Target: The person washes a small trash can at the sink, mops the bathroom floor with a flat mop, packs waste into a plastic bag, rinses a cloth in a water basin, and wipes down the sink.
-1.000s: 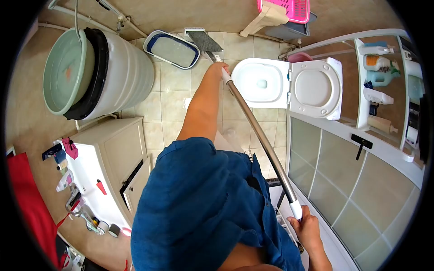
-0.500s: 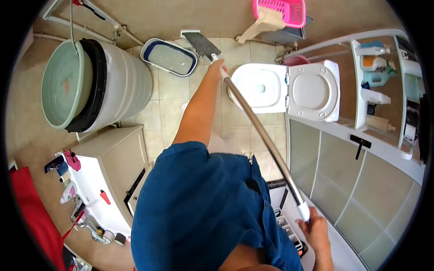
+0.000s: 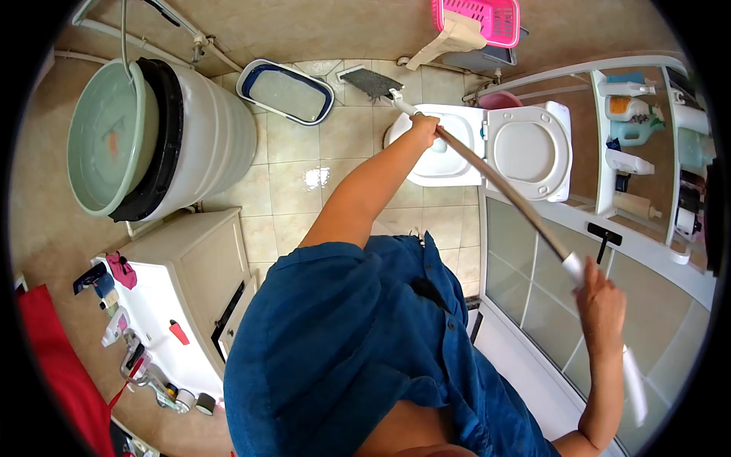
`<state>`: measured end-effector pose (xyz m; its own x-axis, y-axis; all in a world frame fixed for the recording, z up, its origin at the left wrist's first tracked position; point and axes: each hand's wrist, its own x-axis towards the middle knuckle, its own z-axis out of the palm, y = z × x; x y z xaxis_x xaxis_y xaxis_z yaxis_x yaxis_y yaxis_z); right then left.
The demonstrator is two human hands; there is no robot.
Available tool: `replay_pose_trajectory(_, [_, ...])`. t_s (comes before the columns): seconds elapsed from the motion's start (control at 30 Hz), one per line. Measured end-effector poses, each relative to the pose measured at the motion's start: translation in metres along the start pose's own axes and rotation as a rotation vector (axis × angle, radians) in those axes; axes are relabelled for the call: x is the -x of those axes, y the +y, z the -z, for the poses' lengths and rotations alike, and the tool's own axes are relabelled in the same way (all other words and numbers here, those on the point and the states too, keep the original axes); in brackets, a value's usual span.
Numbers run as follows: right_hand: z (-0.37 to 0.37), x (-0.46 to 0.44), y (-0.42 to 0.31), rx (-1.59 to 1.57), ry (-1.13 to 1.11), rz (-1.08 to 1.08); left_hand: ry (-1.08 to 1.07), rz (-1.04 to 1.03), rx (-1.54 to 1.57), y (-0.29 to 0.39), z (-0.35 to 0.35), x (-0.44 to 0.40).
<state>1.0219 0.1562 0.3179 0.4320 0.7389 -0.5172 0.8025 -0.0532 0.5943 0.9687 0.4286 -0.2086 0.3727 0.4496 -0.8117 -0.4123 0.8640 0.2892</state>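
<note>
A long-handled mop runs diagonally across the view, its flat grey head on the tiled floor near the back wall. My left hand is wrapped round the lower pole close to the head, over the edge of the open toilet. At the right, my right hand grips the upper pole in front of the glass panel. A white end piece shows blurred below my right wrist. Left of the mop head stands a blue and white bucket with liquid in it.
On the left, a green basin of water sits on a large white barrel. A cabinet with a sink is below it. A pink basket is at the back. Shelves of bottles and a glass panel line the right.
The mop head has moved right, away from the bucket. My left hand has shifted right with the pole, and my right hand has swung up and to the right.
</note>
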Motion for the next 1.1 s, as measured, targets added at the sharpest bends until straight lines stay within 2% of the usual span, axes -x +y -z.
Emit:
replay_pose_trajectory(0.03, [0.014,-0.005,-0.002,0.097,0.066,-0.072,-0.024,-0.025,-0.014,0.006,-0.003,-0.008])
replay_pose_trajectory(0.13, [0.063,-0.016,-0.007,0.443,0.411,-0.021,-0.042,-0.078,-0.112,0.045,-0.011,0.006])
replay_pose_trajectory(0.2, [0.08,-0.029,-0.016,0.458,0.64,0.052,0.017,-0.15,-0.152,0.056,-0.015,0.007])
replay_pose_trajectory(0.27, [0.098,-0.042,-0.026,0.467,0.802,0.107,-0.066,-0.101,-0.081,0.065,-0.011,0.007])
replay_pose_trajectory(0.53, [0.178,-0.165,-0.025,0.485,0.843,0.283,-0.387,-0.099,0.05,0.103,-0.035,0.069])
replay_pose_trajectory(0.6, [0.199,-0.203,-0.018,0.524,0.869,0.325,-0.419,-0.23,-0.08,0.117,-0.038,0.1])
replay_pose_trajectory(0.7, [0.234,-0.253,-0.012,0.554,1.092,0.453,-0.449,-0.343,-0.194,0.133,-0.009,0.112])
replay_pose_trajectory(0.8, [0.272,-0.299,-0.013,0.506,1.193,0.575,-0.4,-0.369,-0.218,0.141,0.045,0.122])
replay_pose_trajectory(0.9, [0.308,-0.344,-0.015,0.48,1.198,0.602,-0.122,-0.322,-0.187,0.138,0.105,0.145])
replay_pose_trajectory(0.97, [0.326,-0.391,-0.012,0.429,1.259,0.64,-0.027,-0.355,-0.161,0.123,0.148,0.156])
replay_pose_trajectory(1.1, [0.372,-0.471,-0.017,0.576,1.138,0.516,0.266,-0.43,-0.013,0.085,0.215,0.212])
